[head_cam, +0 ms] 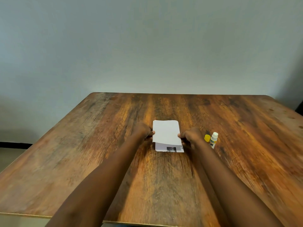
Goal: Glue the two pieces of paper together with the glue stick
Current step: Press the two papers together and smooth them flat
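A white piece of paper is held just above a second piece, whose printed near edge with a dark patch shows below it on the wooden table. My left hand pinches the upper sheet's left edge. My right hand pinches its right edge. To the right of my right hand lies the glue stick, uncapped, its white tip pointing away from me. Its yellow cap sits just left of it.
A plain grey wall stands behind the table's far edge. A dark object shows at the right frame edge beyond the table's corner. Floor is visible off the table's left side.
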The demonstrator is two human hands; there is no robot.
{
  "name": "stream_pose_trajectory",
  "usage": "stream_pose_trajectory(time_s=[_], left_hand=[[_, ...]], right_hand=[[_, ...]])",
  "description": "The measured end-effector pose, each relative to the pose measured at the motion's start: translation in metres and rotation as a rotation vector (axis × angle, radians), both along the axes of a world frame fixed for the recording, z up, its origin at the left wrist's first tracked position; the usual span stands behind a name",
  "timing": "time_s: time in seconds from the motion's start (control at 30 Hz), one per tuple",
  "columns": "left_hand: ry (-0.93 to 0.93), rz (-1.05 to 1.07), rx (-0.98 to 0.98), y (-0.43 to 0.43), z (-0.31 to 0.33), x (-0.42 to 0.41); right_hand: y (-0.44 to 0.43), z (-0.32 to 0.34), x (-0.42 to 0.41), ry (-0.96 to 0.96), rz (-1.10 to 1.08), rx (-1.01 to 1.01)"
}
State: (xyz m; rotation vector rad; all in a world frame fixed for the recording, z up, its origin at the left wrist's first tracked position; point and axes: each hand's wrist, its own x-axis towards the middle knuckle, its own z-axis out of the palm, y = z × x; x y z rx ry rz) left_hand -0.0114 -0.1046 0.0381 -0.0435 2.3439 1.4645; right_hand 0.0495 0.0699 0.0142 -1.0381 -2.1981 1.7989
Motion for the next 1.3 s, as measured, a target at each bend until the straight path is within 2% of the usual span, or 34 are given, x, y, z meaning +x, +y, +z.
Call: stream_pose_trajectory(time_s=[0.33, 0.73, 1.3], left_hand=[[0.148, -0.053, -0.114, 0.004, -0.010, 0.007], [0.195, -0.093, -0.150, 0.003, -0.020, 0.007], [0.197, -0.061, -0.123, 0.005, -0.030, 0.003]], right_hand=[[0.006, -0.005, 0.006, -0.035, 0.017, 0.123], [0.001, -0.012, 0.004, -0.097, 0.032, 0.325], [0.001, -0.015, 0.003, -0.084, 0.004, 0.323]])
